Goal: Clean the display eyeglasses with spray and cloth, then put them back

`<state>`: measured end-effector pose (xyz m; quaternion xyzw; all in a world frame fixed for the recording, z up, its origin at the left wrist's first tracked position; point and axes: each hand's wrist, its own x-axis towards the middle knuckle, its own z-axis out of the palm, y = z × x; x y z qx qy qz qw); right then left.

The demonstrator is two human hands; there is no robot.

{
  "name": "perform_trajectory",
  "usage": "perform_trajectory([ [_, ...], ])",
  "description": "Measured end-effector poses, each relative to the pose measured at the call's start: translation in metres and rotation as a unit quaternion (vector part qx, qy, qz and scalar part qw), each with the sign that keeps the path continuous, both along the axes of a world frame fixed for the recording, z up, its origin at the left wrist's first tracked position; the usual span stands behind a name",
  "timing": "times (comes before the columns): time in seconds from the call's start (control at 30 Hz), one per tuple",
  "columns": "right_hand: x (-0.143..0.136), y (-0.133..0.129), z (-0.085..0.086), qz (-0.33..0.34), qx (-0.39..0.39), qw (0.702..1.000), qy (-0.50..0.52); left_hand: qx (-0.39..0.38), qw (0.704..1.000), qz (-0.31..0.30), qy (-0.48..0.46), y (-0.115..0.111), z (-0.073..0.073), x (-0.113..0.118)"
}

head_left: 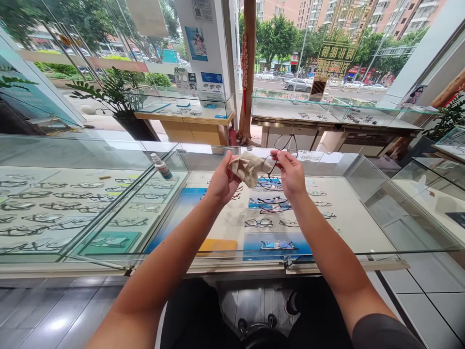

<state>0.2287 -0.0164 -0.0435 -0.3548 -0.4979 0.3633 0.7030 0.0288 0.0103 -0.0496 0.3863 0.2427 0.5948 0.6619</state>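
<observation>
My left hand [224,180] grips a crumpled beige cleaning cloth [247,168], its edge zigzag-cut. In my right hand [290,173] is a pair of dark thin-framed eyeglasses [269,166], pinched between thumb and fingers. The cloth lies close to the lower lens; whether they touch I cannot tell. Both hands are raised above a glass display case [232,257]. A small white spray bottle [162,167] with a printed label stands on the glass top, left of my left hand.
Under the glass lie several eyeglasses [258,223], a blue-tinted pair [278,245] and an orange-yellow case [218,245]. More display cases [185,114] stand by the windows. A wooden trunk post [248,72] and a potted plant [127,102] are beyond the counter.
</observation>
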Motion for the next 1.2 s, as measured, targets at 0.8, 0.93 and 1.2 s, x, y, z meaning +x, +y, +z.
perform_trajectory([
  [0.8, -0.029, -0.013, -0.01, -0.015, 0.046, 0.995, -0.088, 0.221, 0.961, 0.05, 0.159, -0.021, -0.004, 0.012],
  [0.93, -0.03, -0.017, -0.007, -0.05, 0.053, 0.993, -0.095, 0.214, 0.958, 0.068, 0.176, -0.031, -0.006, 0.019],
  [1.2, -0.028, -0.018, -0.005, -0.125, 0.051, 0.989, -0.063, 0.249, 0.937, 0.034, 0.244, -0.045, -0.007, 0.024],
])
